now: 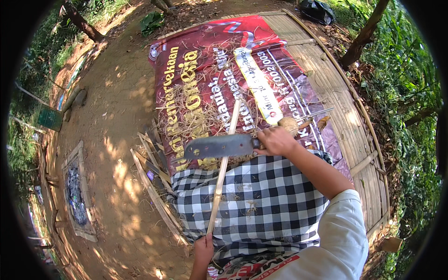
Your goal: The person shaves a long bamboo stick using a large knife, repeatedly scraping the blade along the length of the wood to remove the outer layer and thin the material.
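My right hand [276,141] is closed around the handle of a machete [219,146], whose broad dark blade has small holes and points left. The blade lies across a long, pale bamboo strip [218,200]; I cannot tell whether its edge touches the strip. Down at the lower middle, my left hand [204,250] grips the strip's near end. The strip slants up and away over my lap, which a black-and-white checked cloth [261,200] covers. Just beyond my right hand is a rounded wooden piece [289,125]; whether it belongs to the machete's handle is unclear.
A red printed banner [205,35], strewn with thin shavings [212,109], covers part of a bamboo platform [345,116]. Near the rounded piece lies a thin metal rod [322,112]. More split bamboo pieces [156,198] rest at my left. Farther left, a framed ash pit [77,196] sits in the dirt.
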The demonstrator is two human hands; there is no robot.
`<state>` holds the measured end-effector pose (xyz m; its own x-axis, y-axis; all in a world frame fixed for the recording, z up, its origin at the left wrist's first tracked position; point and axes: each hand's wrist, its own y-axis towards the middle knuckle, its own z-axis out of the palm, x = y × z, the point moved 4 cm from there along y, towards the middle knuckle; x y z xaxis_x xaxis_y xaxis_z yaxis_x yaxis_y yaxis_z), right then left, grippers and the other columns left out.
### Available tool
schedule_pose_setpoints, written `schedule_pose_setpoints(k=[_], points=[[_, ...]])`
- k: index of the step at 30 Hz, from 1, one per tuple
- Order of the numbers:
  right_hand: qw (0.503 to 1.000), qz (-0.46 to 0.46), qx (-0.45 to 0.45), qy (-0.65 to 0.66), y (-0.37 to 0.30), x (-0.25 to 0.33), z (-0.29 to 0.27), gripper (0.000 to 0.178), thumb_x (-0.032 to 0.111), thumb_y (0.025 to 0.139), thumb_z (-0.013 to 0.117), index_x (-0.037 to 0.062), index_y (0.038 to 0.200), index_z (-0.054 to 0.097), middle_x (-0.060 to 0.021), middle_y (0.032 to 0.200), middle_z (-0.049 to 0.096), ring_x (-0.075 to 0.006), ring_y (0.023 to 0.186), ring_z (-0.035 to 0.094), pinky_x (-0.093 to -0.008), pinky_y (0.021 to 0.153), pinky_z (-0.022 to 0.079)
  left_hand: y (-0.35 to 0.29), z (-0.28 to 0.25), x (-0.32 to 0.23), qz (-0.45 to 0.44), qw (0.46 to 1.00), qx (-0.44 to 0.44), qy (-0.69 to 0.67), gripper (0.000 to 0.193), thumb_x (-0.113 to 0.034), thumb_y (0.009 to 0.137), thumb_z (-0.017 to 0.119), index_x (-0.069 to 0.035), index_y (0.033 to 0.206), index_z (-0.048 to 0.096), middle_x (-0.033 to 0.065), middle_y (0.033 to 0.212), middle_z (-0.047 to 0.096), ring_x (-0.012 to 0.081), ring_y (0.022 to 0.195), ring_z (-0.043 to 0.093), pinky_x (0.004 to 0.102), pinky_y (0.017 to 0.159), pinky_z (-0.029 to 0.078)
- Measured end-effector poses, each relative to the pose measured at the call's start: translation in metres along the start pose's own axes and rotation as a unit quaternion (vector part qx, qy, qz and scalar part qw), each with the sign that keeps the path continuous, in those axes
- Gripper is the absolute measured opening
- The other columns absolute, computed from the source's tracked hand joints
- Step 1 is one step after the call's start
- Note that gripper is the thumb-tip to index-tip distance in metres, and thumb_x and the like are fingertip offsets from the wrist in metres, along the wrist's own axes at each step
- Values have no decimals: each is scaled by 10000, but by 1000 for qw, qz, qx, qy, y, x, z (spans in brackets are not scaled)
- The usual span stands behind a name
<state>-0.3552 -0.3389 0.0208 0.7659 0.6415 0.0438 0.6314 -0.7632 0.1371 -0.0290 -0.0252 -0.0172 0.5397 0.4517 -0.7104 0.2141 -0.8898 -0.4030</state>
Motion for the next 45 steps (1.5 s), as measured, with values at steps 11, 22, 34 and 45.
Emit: schedule_pose_setpoints(k=[11, 22, 34, 45], points=[[878, 380, -144, 253, -27, -59, 1, 326, 206, 737, 683, -50, 927, 620, -253, 739, 653, -439, 754, 649, -490, 706, 510, 7, 2, 29, -16, 997, 2, -76, 483, -290, 996, 540, 14, 621, 518, 2, 500, 409, 86, 502, 367, 317, 460, 324], [905, 239, -126, 328, -13, -14, -14, 495, 205, 708, 666, 6, 1153, 576, -244, 793, 666, -411, 741, 664, -453, 694, 525, 9, -1, 31, -159, 965, 75, -193, 534, -437, 988, 534, -83, 594, 466, -34, 514, 423, 69, 418, 365, 247, 397, 285], [986, -141, -10, 85, -10, 45, 5, 491, 323, 789, 686, 50, 1174, 549, -90, 862, 601, -274, 779, 649, -394, 669, 532, 11, -22, 0, -320, 875, 253, -262, 572, -551, 1007, 393, -148, 610, 313, -44, 530, 293, 84, 427, 243, 241, 405, 178], [980, -125, -75, 138, -10, 48, 2, 529, 519, 862, 620, 44, 1092, 591, -103, 784, 605, -283, 707, 653, -401, 609, 539, -11, -16, 41, -315, 832, 312, -335, 594, -572, 1019, 306, -149, 602, 308, -40, 503, 241, 96, 414, 225, 255, 397, 167]])
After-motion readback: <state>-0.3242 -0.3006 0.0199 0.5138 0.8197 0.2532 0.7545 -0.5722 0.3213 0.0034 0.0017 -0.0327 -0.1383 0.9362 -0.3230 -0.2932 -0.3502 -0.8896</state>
